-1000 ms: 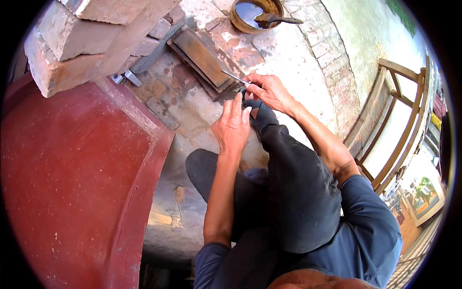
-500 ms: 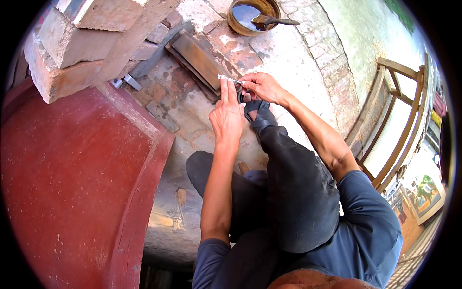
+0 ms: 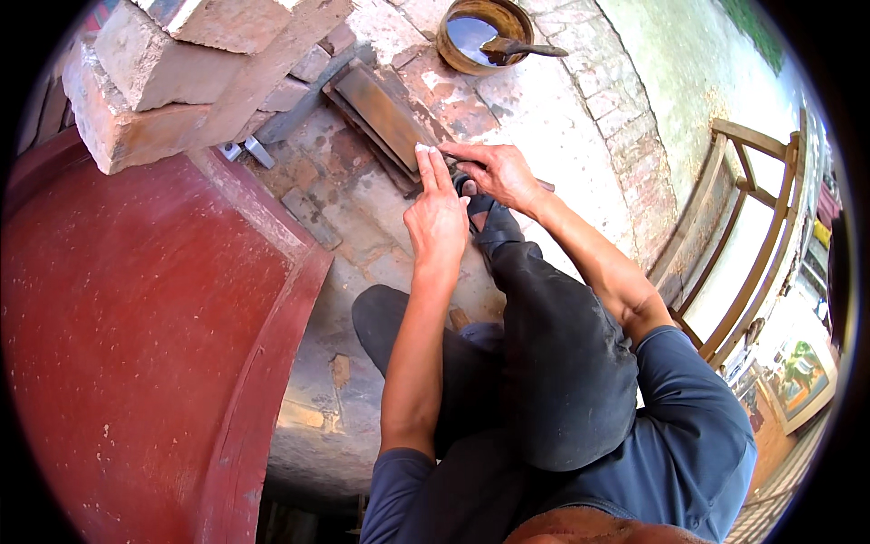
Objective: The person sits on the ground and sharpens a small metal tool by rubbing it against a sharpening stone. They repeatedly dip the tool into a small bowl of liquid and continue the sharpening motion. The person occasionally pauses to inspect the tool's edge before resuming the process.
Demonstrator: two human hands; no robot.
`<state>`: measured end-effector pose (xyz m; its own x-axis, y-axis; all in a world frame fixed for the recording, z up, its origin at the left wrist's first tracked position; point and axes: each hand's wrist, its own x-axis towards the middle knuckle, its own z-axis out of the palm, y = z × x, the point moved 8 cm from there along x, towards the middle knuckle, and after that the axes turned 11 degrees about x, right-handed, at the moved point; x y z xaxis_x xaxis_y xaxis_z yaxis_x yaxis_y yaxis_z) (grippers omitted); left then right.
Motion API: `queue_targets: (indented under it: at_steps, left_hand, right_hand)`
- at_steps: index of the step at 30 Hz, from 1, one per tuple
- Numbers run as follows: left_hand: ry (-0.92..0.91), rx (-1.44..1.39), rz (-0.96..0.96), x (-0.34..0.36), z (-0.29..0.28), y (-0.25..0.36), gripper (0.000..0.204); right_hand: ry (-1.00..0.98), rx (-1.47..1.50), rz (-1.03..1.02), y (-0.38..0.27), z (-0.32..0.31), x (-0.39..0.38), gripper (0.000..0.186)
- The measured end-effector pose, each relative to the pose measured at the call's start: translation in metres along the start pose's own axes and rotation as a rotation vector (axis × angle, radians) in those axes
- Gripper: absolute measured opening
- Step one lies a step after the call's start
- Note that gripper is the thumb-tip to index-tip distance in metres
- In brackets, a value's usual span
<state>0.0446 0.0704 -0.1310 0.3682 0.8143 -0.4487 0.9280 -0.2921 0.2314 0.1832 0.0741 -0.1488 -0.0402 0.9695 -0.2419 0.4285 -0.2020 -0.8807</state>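
Observation:
My right hand [image 3: 503,172] is closed around a slim chisel-like tool, whose dark handle end [image 3: 546,185] sticks out past the wrist side. Its blade end is hidden under my fingers. My left hand [image 3: 437,213] has two fingers stretched straight and pressed together, their tips down at the near end of a long brown sharpening stone [image 3: 381,109]. The stone rests on a dark wooden block on the brick ground. Just below my right hand is my sandalled foot [image 3: 494,222].
Beyond the stone stands a round bowl [image 3: 444,45] of dark liquid with a brush [image 3: 526,47] across it. Stacked bricks [image 3: 154,127] rise at the far left, above a red tabletop-like surface [image 3: 154,335]. A wooden frame [image 3: 770,227] stands at the right.
Both hands have drawn slightly back toward the stone's near end. The shiny tool tip that showed beyond my left fingertips is now hidden, and the handle end shows behind my right hand.

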Motion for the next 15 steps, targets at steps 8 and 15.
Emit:
queue_targets:
  at_steps: [8, 15]
  left_hand:
    - [0.022, 0.015, 0.039, -0.01, 0.002, 0.009, 0.111]
    - [0.068, -0.026, 0.0, 0.014, -0.008, -0.003, 0.113]
  right_hand:
    - [-0.067, -0.392, -0.133, -0.004, 0.009, -0.024, 0.073]
    - [-0.068, -0.364, -0.123, -0.011, 0.014, 0.008, 0.071]
